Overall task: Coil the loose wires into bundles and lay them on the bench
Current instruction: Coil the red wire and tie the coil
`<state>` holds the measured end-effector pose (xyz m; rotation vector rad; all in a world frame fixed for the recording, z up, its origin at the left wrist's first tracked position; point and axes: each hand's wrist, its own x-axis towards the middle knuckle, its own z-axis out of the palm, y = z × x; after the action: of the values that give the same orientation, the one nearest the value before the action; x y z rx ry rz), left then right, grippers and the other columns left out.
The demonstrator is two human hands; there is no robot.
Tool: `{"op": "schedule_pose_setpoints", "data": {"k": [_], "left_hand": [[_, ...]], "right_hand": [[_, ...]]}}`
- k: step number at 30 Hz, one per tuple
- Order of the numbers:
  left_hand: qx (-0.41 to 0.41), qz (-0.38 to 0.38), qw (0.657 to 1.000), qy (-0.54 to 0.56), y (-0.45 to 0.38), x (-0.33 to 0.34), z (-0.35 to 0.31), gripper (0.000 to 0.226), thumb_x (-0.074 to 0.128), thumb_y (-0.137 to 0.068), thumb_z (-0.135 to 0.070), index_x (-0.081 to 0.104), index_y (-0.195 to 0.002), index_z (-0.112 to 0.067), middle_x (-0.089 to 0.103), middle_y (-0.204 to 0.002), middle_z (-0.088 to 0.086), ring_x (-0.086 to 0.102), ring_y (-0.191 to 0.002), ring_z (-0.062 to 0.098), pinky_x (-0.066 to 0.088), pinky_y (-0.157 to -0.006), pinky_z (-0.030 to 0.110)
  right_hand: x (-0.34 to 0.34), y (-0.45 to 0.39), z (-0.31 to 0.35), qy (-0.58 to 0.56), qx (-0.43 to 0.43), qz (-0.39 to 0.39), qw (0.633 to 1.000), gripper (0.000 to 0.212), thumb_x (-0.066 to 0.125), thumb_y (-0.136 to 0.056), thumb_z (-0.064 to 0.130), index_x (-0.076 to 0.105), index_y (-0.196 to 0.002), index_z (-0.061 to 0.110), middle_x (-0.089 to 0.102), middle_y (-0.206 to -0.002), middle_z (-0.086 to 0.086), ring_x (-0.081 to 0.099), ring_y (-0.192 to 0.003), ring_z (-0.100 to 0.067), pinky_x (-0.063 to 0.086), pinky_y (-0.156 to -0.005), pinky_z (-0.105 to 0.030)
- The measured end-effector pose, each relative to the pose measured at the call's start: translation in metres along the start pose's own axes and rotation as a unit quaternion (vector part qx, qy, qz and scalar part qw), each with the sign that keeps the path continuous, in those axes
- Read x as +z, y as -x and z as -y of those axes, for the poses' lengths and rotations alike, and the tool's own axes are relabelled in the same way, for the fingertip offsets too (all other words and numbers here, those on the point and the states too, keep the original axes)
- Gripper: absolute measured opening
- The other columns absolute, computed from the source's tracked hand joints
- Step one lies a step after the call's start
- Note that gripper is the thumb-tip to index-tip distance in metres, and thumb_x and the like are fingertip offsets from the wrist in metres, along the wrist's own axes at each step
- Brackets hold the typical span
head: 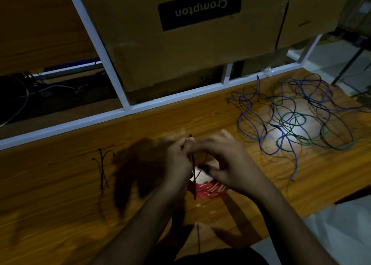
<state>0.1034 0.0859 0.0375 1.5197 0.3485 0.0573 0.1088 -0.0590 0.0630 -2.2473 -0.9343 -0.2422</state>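
Both hands work over the red coil [208, 190], bench [60, 194] center. L hand [179, 160] pinches a black tie [194, 176] near its top; tie hangs down across the coil. R hand [226, 164], fingers curled over the coil's top, blurred, so can't tell what it grips. Loose wires [291, 116], blue/green/dark, tangled at 2 o'clock, well apart from the coil. Spare ties [102, 168] at 9 o'clock. Box [180, 54] at 12 reads "Crompton", upside down; lower box [160, 95] "MADE IN INDIA".
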Motion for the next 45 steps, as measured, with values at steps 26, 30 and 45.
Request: {"op": "schedule_pose_setpoints", "data": {"k": [26, 30, 45], "left_hand": [[0.225, -0.118, 0.923, -0.289, -0.001, -0.016, 0.024, 0.036, 0.044, -0.103, -0.04, 0.061, -0.076, -0.022, 0.052, -0.055, -0.005, 0.051, -0.048, 0.008, 0.037, -0.042, 0.031], [0.308, -0.117, 0.881, -0.339, -0.001, -0.023, 0.022, 0.035, 0.042, -0.102, -0.037, 0.061, -0.078, -0.02, 0.052, -0.056, -0.006, 0.05, -0.047, 0.009, 0.041, -0.042, 0.033], [0.123, -0.065, 0.989, -0.047, 0.018, -0.008, -0.013, 0.023, 0.056, -0.099, -0.019, 0.076, -0.09, -0.021, 0.075, -0.081, -0.005, 0.071, -0.078, 0.011, 0.059, -0.072, 0.033]], "right_hand": [[0.016, -0.001, 0.012, -0.336, 0.221, -0.33, 0.854, 0.024, 0.069, -0.091, 0.011, 0.055, -0.109, 0.018, 0.073, -0.075, -0.012, 0.075, -0.082, -0.021, 0.06, -0.08, -0.04], [0.018, -0.003, 0.009, -0.336, 0.248, -0.288, 0.862, 0.017, 0.068, -0.092, 0.008, 0.055, -0.099, 0.015, 0.071, -0.071, -0.005, 0.075, -0.077, -0.024, 0.061, -0.075, -0.044], [0.006, -0.005, 0.017, -0.196, 0.24, -0.246, 0.918, 0.013, 0.073, -0.088, 0.012, 0.077, -0.096, 0.022, 0.073, -0.078, 0.005, 0.069, -0.069, -0.015, 0.059, -0.061, -0.033]]}}
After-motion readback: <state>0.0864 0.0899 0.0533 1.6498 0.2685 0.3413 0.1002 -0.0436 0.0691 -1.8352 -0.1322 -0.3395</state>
